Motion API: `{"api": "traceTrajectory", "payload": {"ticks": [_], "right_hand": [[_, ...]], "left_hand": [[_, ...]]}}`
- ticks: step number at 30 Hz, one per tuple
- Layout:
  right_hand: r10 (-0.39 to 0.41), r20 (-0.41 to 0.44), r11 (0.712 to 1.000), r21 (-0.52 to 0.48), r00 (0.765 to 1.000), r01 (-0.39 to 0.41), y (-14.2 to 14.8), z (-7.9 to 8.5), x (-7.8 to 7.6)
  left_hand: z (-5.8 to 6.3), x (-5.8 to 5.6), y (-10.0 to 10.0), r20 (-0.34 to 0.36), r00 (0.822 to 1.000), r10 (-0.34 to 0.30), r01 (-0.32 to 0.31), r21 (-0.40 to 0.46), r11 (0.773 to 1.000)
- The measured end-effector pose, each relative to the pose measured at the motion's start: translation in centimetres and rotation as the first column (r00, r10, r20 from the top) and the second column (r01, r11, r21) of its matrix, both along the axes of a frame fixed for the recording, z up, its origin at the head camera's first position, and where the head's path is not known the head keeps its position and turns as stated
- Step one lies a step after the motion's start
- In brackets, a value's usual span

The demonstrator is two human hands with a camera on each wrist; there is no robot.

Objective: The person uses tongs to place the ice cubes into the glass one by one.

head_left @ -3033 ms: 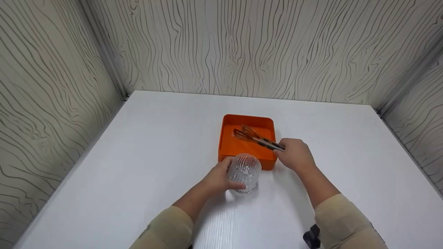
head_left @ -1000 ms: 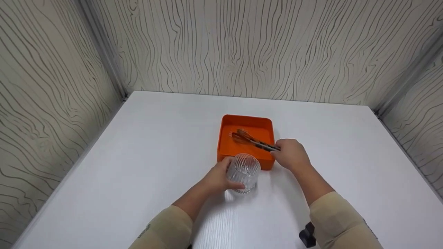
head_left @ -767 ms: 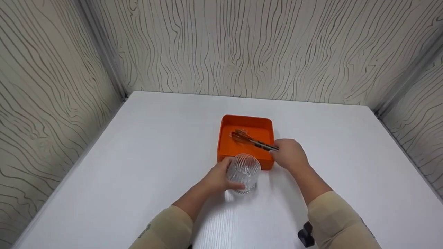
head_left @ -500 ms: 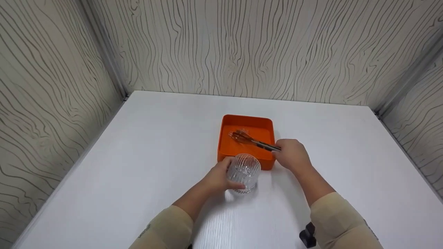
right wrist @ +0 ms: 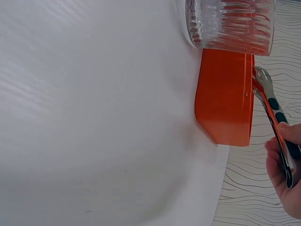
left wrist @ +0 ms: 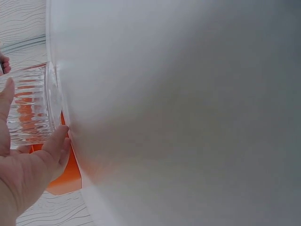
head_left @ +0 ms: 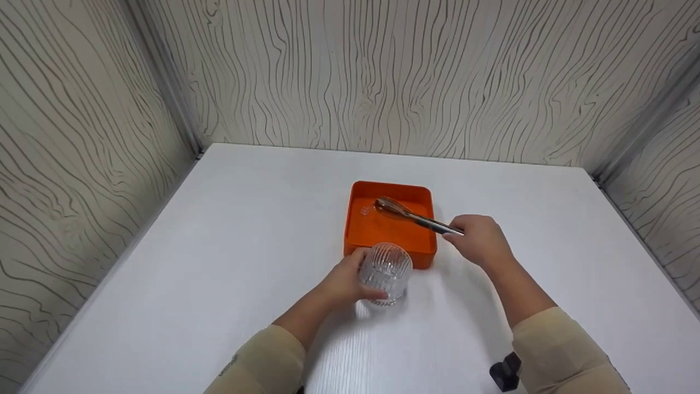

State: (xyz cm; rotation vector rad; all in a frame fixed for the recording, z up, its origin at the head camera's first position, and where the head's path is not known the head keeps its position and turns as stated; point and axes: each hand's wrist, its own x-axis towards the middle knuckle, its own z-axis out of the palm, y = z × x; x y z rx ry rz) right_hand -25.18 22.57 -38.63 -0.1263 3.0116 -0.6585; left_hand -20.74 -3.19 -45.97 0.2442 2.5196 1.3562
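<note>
My right hand (head_left: 478,238) grips a pair of metal tongs (head_left: 424,220) with dark handle grips, beyond the tray's right side. In the head view the tongs' tips are close together over the square orange tray (head_left: 391,262). Whether they pinch anything is too small to tell. A small clear piece (head_left: 365,210), like an ice cube, lies on the tray floor left of the tips. My left hand (head_left: 345,280) holds a ribbed clear glass (head_left: 387,271) upright on the table, thumb and fingers around it, at the tray's front. Clear pieces appear inside the glass (right wrist: 211,23) in the right wrist view.
The white table (head_left: 246,230) stretches around the tray on all sides. Behind it and at the sides stand wood-grain patterned walls (head_left: 350,76). A black device (head_left: 505,372) sits by my right sleeve.
The tongs came down into the tray, their tips closed together, and they have now lifted and shifted right with my right hand. My left hand and the glass stay in place.
</note>
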Motion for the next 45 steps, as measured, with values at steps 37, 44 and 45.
{"api": "traceTrajectory", "payload": {"ticks": [37, 44, 45], "right_hand": [[0.304, -0.127, 0.933, -0.161, 0.944, -0.322, 8.3, 4.3, 4.4], [0.389, -0.114, 0.898, -0.176, 0.914, -0.404, 8.2, 4.3, 4.8], [0.397, -0.103, 0.895, -0.177, 0.912, -0.409, 8.1, 4.3, 4.9]], "left_hand": [[0.0, -0.1, -0.1, 0.005, 1.000, -0.011, 0.011, 0.033, 0.999], [0.0, -0.1, 0.0, 0.030, 1.000, 0.000, -0.001, 0.026, 1.000], [0.1, -0.1, 0.0, 0.037, 0.999, 0.004, -0.005, 0.026, 1.000]]}}
